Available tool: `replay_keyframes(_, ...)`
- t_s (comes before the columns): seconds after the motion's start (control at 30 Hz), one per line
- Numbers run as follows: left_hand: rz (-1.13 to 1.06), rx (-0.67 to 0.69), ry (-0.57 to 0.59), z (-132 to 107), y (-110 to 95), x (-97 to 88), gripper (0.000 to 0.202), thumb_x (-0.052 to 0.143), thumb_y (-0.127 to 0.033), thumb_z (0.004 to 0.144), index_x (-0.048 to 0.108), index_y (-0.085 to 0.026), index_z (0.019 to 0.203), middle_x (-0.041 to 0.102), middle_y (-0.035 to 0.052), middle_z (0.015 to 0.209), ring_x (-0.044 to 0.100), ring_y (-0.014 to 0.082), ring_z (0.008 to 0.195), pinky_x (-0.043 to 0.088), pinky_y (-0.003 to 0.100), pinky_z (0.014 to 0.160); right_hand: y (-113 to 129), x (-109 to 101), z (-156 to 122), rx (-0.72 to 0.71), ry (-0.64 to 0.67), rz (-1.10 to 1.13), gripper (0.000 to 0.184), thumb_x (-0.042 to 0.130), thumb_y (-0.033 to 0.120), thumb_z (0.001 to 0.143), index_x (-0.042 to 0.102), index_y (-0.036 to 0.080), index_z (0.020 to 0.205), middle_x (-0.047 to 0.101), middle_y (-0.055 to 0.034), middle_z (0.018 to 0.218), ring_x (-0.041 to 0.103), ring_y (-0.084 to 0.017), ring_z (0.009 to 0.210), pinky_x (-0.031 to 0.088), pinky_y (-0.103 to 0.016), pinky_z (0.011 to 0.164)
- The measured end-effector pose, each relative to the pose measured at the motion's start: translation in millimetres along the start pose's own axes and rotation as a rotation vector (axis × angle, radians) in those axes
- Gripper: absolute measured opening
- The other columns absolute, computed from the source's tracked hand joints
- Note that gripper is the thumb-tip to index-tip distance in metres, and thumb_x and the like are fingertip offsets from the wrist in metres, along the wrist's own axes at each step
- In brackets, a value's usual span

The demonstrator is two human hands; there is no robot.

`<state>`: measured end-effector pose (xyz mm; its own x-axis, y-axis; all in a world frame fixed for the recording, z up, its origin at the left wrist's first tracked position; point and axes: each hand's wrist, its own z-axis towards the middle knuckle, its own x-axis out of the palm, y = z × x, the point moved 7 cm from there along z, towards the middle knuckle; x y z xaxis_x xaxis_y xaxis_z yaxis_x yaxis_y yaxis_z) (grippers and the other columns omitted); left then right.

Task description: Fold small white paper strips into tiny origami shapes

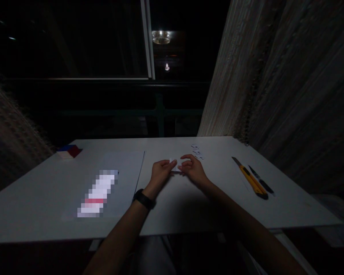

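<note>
A small piece of white paper (175,167) is held just above the white table, between my two hands. My left hand (161,172), with a black band on its wrist, pinches the paper's left side between thumb and fingers. On the other side, the thumb and fingertips of my right hand (194,171) close on the paper's right edge, and its index finger arches over the top. Beyond the right hand, several small paper cutouts (197,152) with dark marks lie in a short row. The dim light hides the paper's fine details.
A yellow utility knife (250,179) lies at right beside a slim black pen-like tool (260,179). At left, a pixelated bright phone-like object (97,194) rests on large white sheets (127,191). A blue, red and white block (68,152) sits at the table's (186,214) far left.
</note>
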<state>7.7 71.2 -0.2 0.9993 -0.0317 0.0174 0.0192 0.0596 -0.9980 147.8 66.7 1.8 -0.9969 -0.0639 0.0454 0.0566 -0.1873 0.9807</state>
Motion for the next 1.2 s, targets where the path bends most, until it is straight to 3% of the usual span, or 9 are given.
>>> replay_keyframes(0.1,0.020,-0.007,0.027,1.3,3.0,1.9,0.042,0.075,-0.043,0.049,0.060,-0.010,0.072,0.054,-0.0011,0.050,0.047,0.0080,0.042,0.033,0.020,0.041,-3.1,-4.9,2.0,-0.004,-0.031,0.000,0.043,0.073,0.031,0.052,0.046,0.020,0.083,0.053,0.0074,0.056,0.054,-0.010,0.045,0.041,-0.021,0.043)
replay_keyframes(0.2,0.042,-0.021,-0.037,2.7,5.8,-3.0,0.055,0.079,-0.038,0.043,0.061,-0.008,0.085,0.058,0.0009,0.053,0.047,0.0081,0.041,0.032,0.020,0.040,-4.6,-4.3,3.3,-0.018,-0.010,-0.033,0.032,0.072,0.030,0.054,0.050,0.018,0.073,0.054,0.0048,0.055,0.054,-0.011,0.047,0.039,-0.020,0.043)
replay_keyframes(0.33,0.016,-0.008,-0.105,2.6,3.2,-8.2,0.055,0.079,-0.036,0.043,0.061,-0.007,0.086,0.058,0.0003,0.052,0.046,0.0073,0.042,0.032,0.020,0.042,-0.2,-0.8,1.9,-0.059,0.014,-0.054,0.026,0.071,0.026,0.054,0.058,0.016,0.075,0.057,0.0016,0.062,0.056,-0.011,0.056,0.043,-0.023,0.052)
replay_keyframes(0.53,-0.177,0.002,-0.020,-1.4,-4.4,-0.9,0.044,0.077,-0.034,0.050,0.063,-0.009,0.083,0.064,0.0065,0.069,0.056,0.0115,0.057,0.041,0.021,0.050,1.6,-0.6,0.6,-0.051,0.017,-0.047,0.028,0.072,0.023,0.052,0.061,0.016,0.076,0.060,-0.0010,0.070,0.057,-0.012,0.066,0.046,-0.027,0.065)
replay_keyframes(0.7,-0.204,-0.064,-0.059,-4.4,-2.5,-7.0,0.058,0.077,-0.035,0.050,0.060,-0.012,0.101,0.053,-0.0038,0.051,0.039,0.0040,0.037,0.026,0.018,0.038,5.6,5.5,-2.4,-0.054,0.084,-0.036,0.032,0.073,0.022,0.050,0.062,0.016,0.079,0.060,-0.0010,0.072,0.055,-0.012,0.065,0.045,-0.028,0.065)
replay_keyframes(0.83,-0.230,-0.076,-0.025,-4.7,-0.9,-6.7,0.053,0.076,-0.034,0.053,0.062,-0.012,0.099,0.040,-0.0088,0.042,0.029,0.0020,0.035,0.020,0.018,0.037,4.5,4.7,-2.8,-0.029,0.102,0.018,0.037,0.075,0.022,0.048,0.064,0.017,0.083,0.059,-0.0009,0.074,0.055,-0.011,0.065,0.045,-0.028,0.066)
replay_keyframes(1.1,-0.255,-0.106,-0.031,-2.7,4.1,-6.4,0.043,0.076,-0.030,0.053,0.066,-0.012,0.091,0.056,-0.0004,0.058,0.043,0.0048,0.044,0.030,0.019,0.043,-6.7,0.9,-3.6,0.106,0.127,0.167,0.038,0.075,0.024,0.052,0.067,0.019,0.089,0.060,-0.0019,0.079,0.055,-0.011,0.065,0.040,-0.024,0.057)
replay_keyframes(1.2,-0.330,-0.128,-0.009,-2.7,5.1,-3.9,0.039,0.075,-0.027,0.054,0.065,-0.012,0.089,0.062,0.0035,0.069,0.053,0.0091,0.056,0.041,0.021,0.052,-6.3,1.3,-4.6,0.109,0.135,0.192,0.039,0.075,0.023,0.053,0.067,0.020,0.091,0.061,-0.0020,0.080,0.055,-0.011,0.064,0.039,-0.023,0.056)
